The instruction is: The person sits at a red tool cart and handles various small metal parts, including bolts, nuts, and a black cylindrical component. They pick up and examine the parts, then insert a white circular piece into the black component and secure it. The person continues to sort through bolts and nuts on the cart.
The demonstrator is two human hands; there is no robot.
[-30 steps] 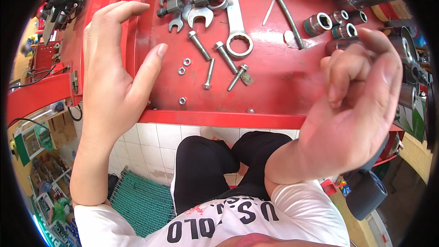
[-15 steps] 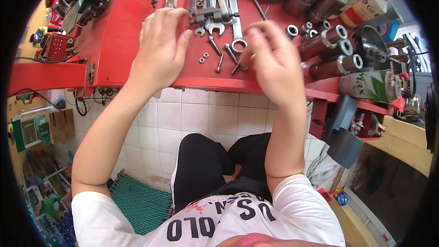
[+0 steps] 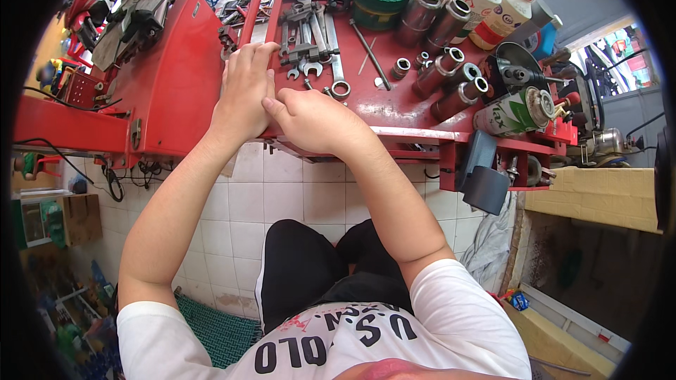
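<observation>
On the near edge of the red tool tray (image 3: 415,109), both hands rest side by side, knuckles up. The left hand (image 3: 243,91) lies flat with fingers curled down onto the tray surface; the right hand (image 3: 317,119) is loosely closed, its thumb touching the left hand's thumb. Whether either hand grips anything cannot be told, since the palms cover what lies under them.

Just beyond the fingers lies a combination wrench (image 3: 336,70), plain bright steel, with a ring end near the right hand and its shank running away from the person; the long axis is nearly straight front to back, ring end pointing toward the person. Further open-ended spanners (image 3: 304,46) lie beside it in a loose pile with similar alignment. Steel sockets (image 3: 451,70) stand and lie to the right, well apart from the hands.

Compared with half a second earlier, the two hands have drawn together and now touch, and the small bolts and washers previously visible between them are covered by the hands.
</observation>
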